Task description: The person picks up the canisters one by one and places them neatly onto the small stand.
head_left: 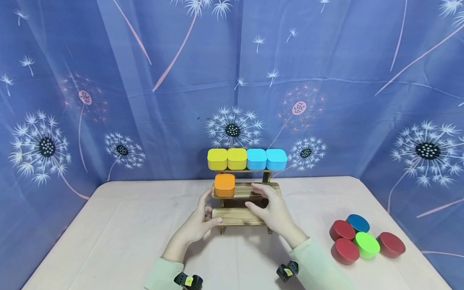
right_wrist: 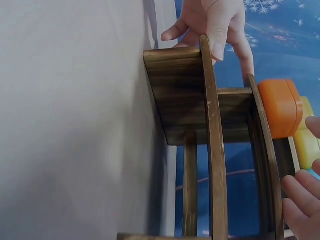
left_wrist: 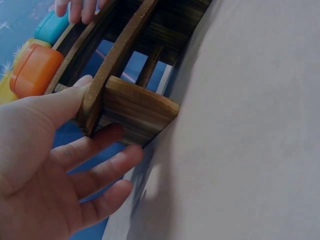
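**Wooden rack (right_wrist: 216,140) and right hand (head_left: 275,209) cropped**

In front of the rack, both sleeves (head_left: 164,274) leave my head view's bottom edge. My right-wrist view cuts the rack's right end and that hand; my left-wrist view crops the hand too, plus a yellow box (left_wrist: 5,90) atop the rack.

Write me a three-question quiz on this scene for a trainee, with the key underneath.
1. True or false: the orange box sits on the top tier of the wooden stand.
2. How many dark red cylinders lie on the table?
3. Name the hand at the same end of the stand as the orange box.

Key:
1. False; it sits on the middle tier.
2. Three.
3. The left hand.
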